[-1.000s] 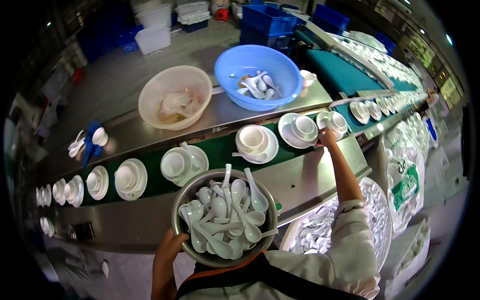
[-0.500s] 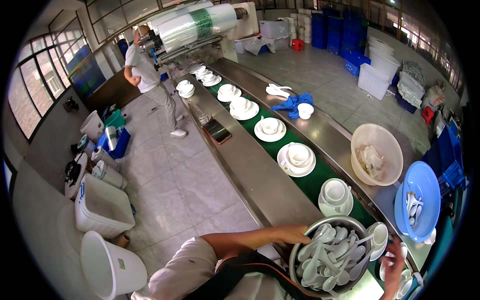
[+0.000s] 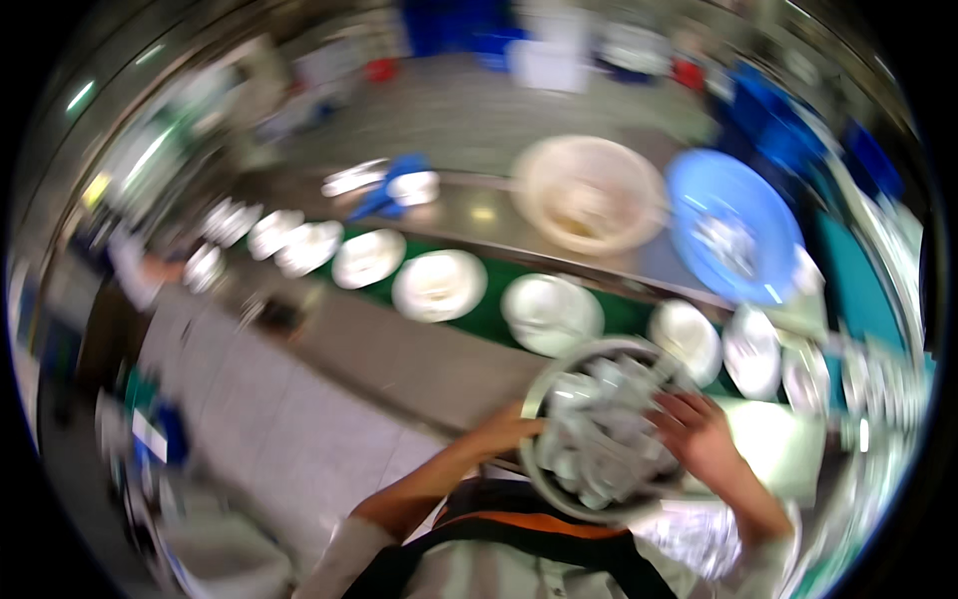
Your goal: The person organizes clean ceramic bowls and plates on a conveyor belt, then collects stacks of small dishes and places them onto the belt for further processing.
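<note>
A round metal bowl [image 3: 532, 464] full of white spoons [image 3: 591, 439] is close in front of me. My left hand [image 3: 519, 427] is closed on the bowl's left rim. Over the right side of the bowl is my right hand [image 3: 695, 431], its fingers reaching among the spoons. Motion smears those fingers, so any spoon in their grasp cannot be made out. Just beyond the bowl, a stack of white tableware [image 3: 552, 314] sits on the green conveyor belt [image 3: 496, 337]. Another white stack [image 3: 686, 341] lies past my right hand.
More white dish sets [image 3: 439, 287] line the belt leftward. On the far metal ledge are a cream basin [image 3: 539, 175], a blue basin [image 3: 694, 180] holding spoons, and a blue cloth [image 3: 384, 193]. A person [image 3: 135, 262] is at the far left.
The view has swung to the right and blurred. My right hand has come from the belt at the bowl's right to over the spoons. My left hand stays on the rim.
</note>
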Demonstrator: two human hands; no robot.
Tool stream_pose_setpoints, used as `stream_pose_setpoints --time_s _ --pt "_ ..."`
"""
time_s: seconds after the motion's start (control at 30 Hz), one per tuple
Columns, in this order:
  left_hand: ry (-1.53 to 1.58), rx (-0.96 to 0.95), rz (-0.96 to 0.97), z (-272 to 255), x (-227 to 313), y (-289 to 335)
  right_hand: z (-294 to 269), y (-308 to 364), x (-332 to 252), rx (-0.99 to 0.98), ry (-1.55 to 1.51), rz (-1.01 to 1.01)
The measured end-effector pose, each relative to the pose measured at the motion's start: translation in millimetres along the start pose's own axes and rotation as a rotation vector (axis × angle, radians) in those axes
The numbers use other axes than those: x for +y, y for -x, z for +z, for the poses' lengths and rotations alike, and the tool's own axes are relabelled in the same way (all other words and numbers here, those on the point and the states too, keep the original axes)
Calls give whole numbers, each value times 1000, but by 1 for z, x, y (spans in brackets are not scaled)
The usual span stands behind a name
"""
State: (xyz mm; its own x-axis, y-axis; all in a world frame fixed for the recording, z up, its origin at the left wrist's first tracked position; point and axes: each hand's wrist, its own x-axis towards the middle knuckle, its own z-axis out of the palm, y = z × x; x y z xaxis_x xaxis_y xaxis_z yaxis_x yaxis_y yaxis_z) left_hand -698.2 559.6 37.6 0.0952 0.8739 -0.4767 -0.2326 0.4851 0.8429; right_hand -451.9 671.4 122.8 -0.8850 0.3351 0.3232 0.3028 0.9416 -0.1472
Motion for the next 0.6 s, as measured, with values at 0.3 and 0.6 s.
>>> stream_pose_setpoints --time_s 0.3,0.6 --pt "-88 218 52 19 -2 -2 -12 116 105 345 329 721" --pt "-141 68 19 41 -2 -16 53 210 257 56 578 1272"
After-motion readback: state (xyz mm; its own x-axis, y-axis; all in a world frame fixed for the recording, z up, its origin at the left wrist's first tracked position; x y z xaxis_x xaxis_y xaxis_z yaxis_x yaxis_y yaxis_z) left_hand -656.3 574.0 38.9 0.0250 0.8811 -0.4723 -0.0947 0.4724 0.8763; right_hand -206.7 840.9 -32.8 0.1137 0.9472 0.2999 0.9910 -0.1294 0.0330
